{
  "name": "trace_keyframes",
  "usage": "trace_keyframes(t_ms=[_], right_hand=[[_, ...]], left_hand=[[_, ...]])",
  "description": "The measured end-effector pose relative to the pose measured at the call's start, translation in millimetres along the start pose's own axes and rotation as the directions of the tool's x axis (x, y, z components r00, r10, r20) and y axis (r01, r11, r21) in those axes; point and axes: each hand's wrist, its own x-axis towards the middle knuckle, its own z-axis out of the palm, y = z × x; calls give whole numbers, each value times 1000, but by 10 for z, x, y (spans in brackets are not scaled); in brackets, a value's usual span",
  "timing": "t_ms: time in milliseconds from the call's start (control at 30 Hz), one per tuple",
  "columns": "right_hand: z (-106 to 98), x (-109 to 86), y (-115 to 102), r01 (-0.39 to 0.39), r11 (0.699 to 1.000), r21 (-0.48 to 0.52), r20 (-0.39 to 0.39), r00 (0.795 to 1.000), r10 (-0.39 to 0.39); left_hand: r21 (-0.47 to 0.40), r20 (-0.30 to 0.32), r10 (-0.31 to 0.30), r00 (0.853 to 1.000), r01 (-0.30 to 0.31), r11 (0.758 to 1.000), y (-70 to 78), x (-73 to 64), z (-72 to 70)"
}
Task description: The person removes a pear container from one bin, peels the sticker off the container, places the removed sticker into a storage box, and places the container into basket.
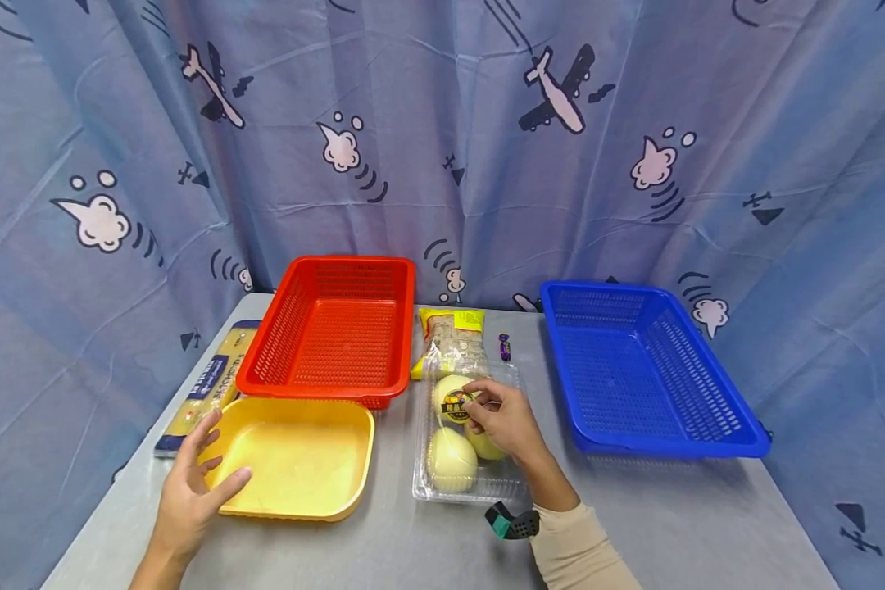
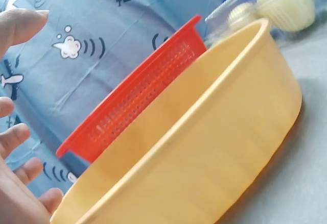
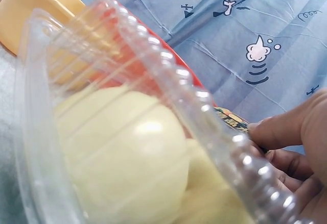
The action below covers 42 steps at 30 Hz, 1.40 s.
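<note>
A clear plastic clamshell box (image 1: 501,490) with pale yellow round fruits (image 1: 453,460) stands at the table's middle. On its lid is a round black label (image 1: 456,406) with printed characters. My right hand (image 1: 503,418) is over the lid, pinching the label (image 3: 232,118) at its edge between thumb and curled fingers. My left hand (image 1: 186,496) hovers at the left side of a yellow basin (image 1: 295,459), fingers spread and holding nothing. In the left wrist view, its fingers lie left of the basin (image 2: 204,147).
A red basket (image 1: 332,344) stands behind the basin, a blue basket (image 1: 634,385) at the right. A long yellow packet (image 1: 210,381) lies along the left edge. Behind the box are a yellow-and-clear bag (image 1: 450,336) and a small purple wrapped sweet (image 1: 505,347). A curtain hangs behind.
</note>
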Motion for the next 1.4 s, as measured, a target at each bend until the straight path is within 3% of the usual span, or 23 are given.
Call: trace_keyframes(t_ms=[200, 367, 500, 733, 1000, 1100, 1400], right_hand=[[-6, 81, 238, -2, 1000, 6, -25, 1000, 2], [-5, 96, 283, 18, 1000, -13, -26, 1000, -18], [-8, 85, 266, 19, 1000, -14, -22, 1000, -20], [8, -36, -52, 22, 999, -37, -3, 1000, -22], [4, 70, 256, 9, 1000, -17, -31, 999, -10], [4, 76, 287, 15, 1000, -20, -29, 999, -15], [-2, 75, 293, 26, 1000, -17, -27, 999, -27]], left_hand=[[64, -1, -63, 998, 63, 996, -57, 16, -62], [100, 13, -89, 996, 88, 991, -107, 14, -106], [145, 25, -117, 993, 112, 983, -123, 4, -133], [201, 45, -159, 986, 147, 968, -129, -20, -175], [244, 58, -91, 994, 74, 967, -289, -40, -219], [259, 71, -59, 996, 39, 965, -365, -48, -229], [293, 104, -61, 993, 28, 956, -498, -69, -230]])
